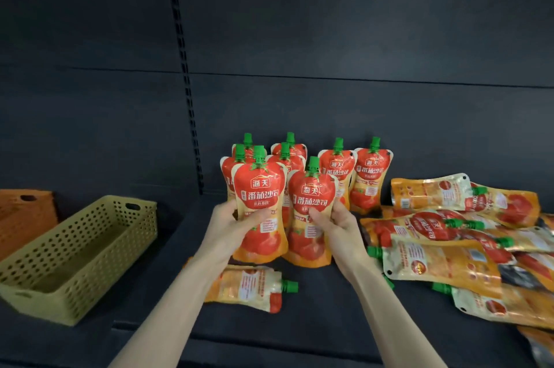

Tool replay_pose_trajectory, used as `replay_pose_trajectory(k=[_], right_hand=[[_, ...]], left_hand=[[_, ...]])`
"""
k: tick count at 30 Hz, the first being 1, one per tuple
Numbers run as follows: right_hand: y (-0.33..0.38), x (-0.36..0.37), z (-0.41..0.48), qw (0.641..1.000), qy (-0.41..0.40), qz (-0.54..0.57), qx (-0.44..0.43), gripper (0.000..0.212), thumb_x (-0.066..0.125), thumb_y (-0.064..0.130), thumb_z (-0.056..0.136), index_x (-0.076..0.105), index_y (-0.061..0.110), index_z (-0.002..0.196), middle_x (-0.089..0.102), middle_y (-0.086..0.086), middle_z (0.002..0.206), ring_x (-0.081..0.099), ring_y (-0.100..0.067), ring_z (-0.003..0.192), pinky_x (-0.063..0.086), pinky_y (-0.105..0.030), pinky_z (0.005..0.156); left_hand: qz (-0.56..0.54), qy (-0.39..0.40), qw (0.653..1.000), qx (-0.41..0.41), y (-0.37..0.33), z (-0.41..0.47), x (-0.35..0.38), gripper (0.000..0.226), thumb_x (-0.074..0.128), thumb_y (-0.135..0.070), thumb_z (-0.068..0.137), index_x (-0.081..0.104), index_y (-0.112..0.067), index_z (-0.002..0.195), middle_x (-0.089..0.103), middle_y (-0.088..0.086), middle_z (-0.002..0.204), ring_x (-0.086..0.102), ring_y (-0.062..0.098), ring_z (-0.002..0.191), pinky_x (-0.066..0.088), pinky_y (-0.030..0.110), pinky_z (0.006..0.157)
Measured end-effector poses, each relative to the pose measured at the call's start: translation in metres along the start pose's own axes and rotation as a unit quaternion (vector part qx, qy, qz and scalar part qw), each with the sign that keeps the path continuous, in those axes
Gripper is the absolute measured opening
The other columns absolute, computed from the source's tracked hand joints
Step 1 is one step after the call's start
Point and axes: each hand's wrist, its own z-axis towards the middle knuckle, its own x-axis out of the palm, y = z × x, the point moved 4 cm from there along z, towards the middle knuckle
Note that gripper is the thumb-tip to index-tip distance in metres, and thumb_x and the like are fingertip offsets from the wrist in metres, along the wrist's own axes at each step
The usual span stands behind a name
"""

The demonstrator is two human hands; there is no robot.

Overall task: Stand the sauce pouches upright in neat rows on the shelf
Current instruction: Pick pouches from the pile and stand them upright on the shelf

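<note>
Red and orange sauce pouches with green caps stand upright in rows on the dark shelf (150, 334). My left hand (230, 223) grips the front left pouch (260, 197) by its left edge. The front right pouch (311, 203) is held upright in my right hand (335, 226). Both pouches stand in front of the others. Behind them are several upright pouches, the rightmost pouch (370, 179) standing at the back right. One pouch (248, 286) lies flat under my left forearm. A pile of flat pouches (455, 241) lies to the right.
A yellow-green perforated basket (78, 250) sits on the shelf at the left, with an orange basket (27, 211) behind it. A slotted upright rail (186, 77) runs up the dark back panel.
</note>
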Motion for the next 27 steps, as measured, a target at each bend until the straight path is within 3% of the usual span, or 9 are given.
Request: replay_pose_trajectory(k=[4,6,8,13,17,23,27], right_hand=[[-0.002,0.007,0.014,0.998,0.001,-0.055,-0.02,0.027,0.055,0.008,0.091,0.057,0.015,0.117,0.071,0.003,0.096,0.068,-0.012,0.092,0.054,-0.03,0.08],[-0.006,0.007,0.017,0.998,0.01,-0.068,-0.01,0.031,0.055,0.009,0.091,0.055,0.011,0.122,0.069,-0.002,0.106,0.066,-0.015,0.1,0.054,-0.035,0.087],[-0.007,0.007,0.018,0.995,0.02,-0.098,-0.017,0.034,0.059,0.01,0.089,0.053,0.014,0.123,0.067,-0.001,0.111,0.065,-0.01,0.101,0.054,-0.029,0.088],[-0.007,0.009,0.021,0.976,0.005,-0.21,-0.05,0.049,0.071,0.006,0.079,0.049,0.02,0.121,0.062,0.012,0.104,0.059,0.003,0.094,0.051,-0.023,0.089],[-0.005,0.004,0.021,0.961,-0.009,-0.265,-0.075,0.054,0.071,0.006,0.079,0.046,0.015,0.125,0.058,0.011,0.107,0.054,0.007,0.091,0.044,0.0,0.071],[-0.005,-0.001,0.018,0.956,0.011,-0.285,-0.065,0.055,0.068,0.011,0.083,0.041,0.016,0.13,0.058,0.009,0.116,0.052,0.004,0.097,0.043,0.0,0.072],[-0.008,0.001,0.014,0.957,0.033,-0.284,-0.052,0.057,0.062,0.014,0.088,0.033,0.018,0.137,0.053,0.009,0.126,0.05,-0.004,0.116,0.043,-0.014,0.091]], left_hand=[[0.059,-0.006,0.998,0.025,0.011,0.022,-0.008,0.023,0.075,-0.022,0.075,0.066,-0.024,0.097,0.07,-0.009,0.096,0.066,0.007,0.09,0.052,0.025,0.073],[0.056,-0.006,0.998,0.022,0.024,0.024,-0.008,0.026,0.073,-0.021,0.077,0.065,-0.021,0.102,0.07,-0.007,0.1,0.066,0.01,0.094,0.052,0.025,0.074],[0.04,0.0,0.999,0.014,0.032,0.023,-0.007,0.032,0.071,-0.019,0.079,0.061,-0.021,0.109,0.067,-0.007,0.104,0.063,0.009,0.098,0.051,0.022,0.075],[0.097,0.055,0.994,0.006,0.043,0.029,-0.005,0.05,0.075,-0.016,0.074,0.053,-0.025,0.118,0.065,-0.007,0.11,0.06,0.009,0.104,0.05,0.035,0.091],[0.123,0.045,0.991,0.024,0.043,0.034,-0.008,0.047,0.076,-0.016,0.074,0.054,-0.025,0.115,0.065,-0.009,0.108,0.061,0.008,0.103,0.051,0.036,0.091],[0.154,0.039,0.986,0.038,0.045,0.033,-0.007,0.056,0.074,-0.017,0.076,0.047,-0.023,0.124,0.062,-0.004,0.117,0.058,0.012,0.11,0.048,0.039,0.096],[0.177,0.041,0.983,0.032,0.047,0.032,-0.008,0.058,0.072,-0.021,0.078,0.043,-0.022,0.129,0.059,-0.003,0.122,0.055,0.014,0.114,0.046,0.04,0.098]])
